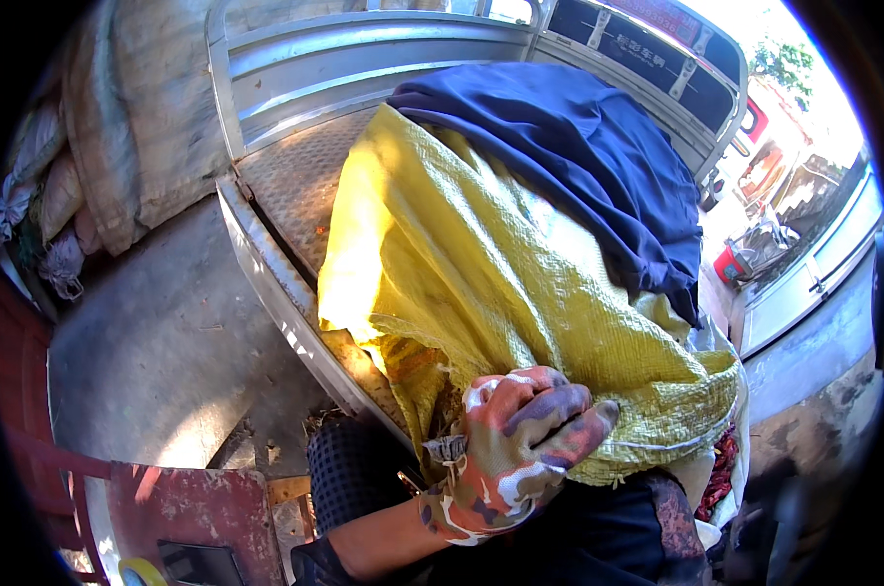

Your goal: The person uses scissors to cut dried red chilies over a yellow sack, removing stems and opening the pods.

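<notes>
My left hand (534,444), in a camouflage-patterned glove, reaches in from the lower left. Its fingers are curled closed at the near edge of a yellow woven sack (461,254), gripping the material there. The sack is spread over a bulky heap on a metal truck bed, with dark blue cloth (578,146) draped across its far right part. A bunched grey scrap (447,449) sits by the wrist. Right of the hand, dark red, dried-looking pieces (723,467) show inside a whitish bag (742,430). My right hand does not show.
The bed's metal side rail (295,313) runs at left, with slatted panels (364,59) behind. A worn red seat or stool (188,508) stands at lower left, holding a dark flat object (200,563) and a tape roll (141,572). A red bucket (728,265) stands far right.
</notes>
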Motion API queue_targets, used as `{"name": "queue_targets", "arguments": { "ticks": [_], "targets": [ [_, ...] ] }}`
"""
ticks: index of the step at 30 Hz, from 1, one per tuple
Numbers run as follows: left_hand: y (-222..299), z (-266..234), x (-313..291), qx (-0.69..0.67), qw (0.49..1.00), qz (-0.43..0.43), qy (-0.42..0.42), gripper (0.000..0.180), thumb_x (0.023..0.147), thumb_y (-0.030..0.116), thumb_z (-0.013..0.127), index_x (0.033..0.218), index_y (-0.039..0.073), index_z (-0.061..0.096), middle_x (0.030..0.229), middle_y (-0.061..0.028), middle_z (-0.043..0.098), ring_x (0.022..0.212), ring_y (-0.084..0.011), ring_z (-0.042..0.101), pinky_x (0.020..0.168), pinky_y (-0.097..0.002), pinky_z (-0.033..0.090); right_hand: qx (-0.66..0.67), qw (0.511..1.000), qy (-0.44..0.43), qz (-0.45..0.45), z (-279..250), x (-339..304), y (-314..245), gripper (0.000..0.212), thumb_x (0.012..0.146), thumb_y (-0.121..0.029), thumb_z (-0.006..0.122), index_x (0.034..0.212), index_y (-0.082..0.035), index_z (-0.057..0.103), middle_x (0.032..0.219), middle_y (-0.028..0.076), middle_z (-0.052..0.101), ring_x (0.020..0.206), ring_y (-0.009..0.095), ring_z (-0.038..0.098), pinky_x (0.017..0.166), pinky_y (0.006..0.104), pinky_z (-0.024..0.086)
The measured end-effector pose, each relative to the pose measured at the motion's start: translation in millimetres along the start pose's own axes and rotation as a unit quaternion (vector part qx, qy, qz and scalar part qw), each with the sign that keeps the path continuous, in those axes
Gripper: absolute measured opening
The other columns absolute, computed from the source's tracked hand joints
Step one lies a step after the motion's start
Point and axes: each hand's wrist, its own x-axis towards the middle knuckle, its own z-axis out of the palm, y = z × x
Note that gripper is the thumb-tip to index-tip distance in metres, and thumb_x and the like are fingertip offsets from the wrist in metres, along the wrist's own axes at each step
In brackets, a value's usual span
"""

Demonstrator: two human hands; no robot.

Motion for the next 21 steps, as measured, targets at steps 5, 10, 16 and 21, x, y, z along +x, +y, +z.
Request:
{"name": "queue_targets", "arguments": {
  "ticks": [5,10,16,21],
  "targets": [
    [5.9,2.4,-8.1,0.004,1.000,-0.025,0.018,0.044,0.058,0.007,0.071,0.100,0.019,0.070,0.082,-0.0015,0.062,0.070,-0.0208,0.060,0.058,-0.0332,0.047,-0.008,1.000,-0.009,-0.021,-10.1,-32.2,-3.6,0.038,0.092,-0.022,0.046,0.124,-0.001,0.050,0.121,0.015,0.056,0.103,0.025,0.059,0.081,0.0399,0.050],
    [7.2,-1.4,-10.2,-0.024,0.999,-0.033,-0.005,0.043,0.058,0.005,0.072,0.100,0.015,0.071,0.085,-0.0023,0.062,0.071,-0.0204,0.058,0.061,-0.0330,0.047,-0.026,0.999,0.001,-0.020,-3.4,-0.4,-11.5,0.038,0.093,-0.022,0.046,0.124,-0.001,0.049,0.122,0.015,0.056,0.103,0.025,0.058,0.081,0.0399,0.050],
    [7.7,0.2,-16.9,-0.023,0.999,-0.037,0.021,0.046,0.057,0.005,0.072,0.102,0.014,0.071,0.084,-0.0037,0.062,0.069,-0.0197,0.057,0.061,-0.0320,0.048,0.000,1.000,0.007,-0.030,4.2,22.4,-7.6,0.038,0.093,-0.022,0.045,0.124,-0.001,0.049,0.122,0.014,0.055,0.103,0.025,0.058,0.081,0.0400,0.050],
    [-1.5,14.0,-22.3,-0.058,0.998,-0.014,0.017,0.048,0.061,0.006,0.073,0.107,0.014,0.067,0.083,-0.0039,0.062,0.072,-0.0214,0.059,0.064,-0.0335,0.050,0.043,0.997,-0.001,-0.060,-1.6,-14.3,6.6,0.038,0.093,-0.022,0.045,0.125,-0.001,0.049,0.123,0.014,0.055,0.103,0.025,0.058,0.082,0.0400,0.050]
  ]
}}
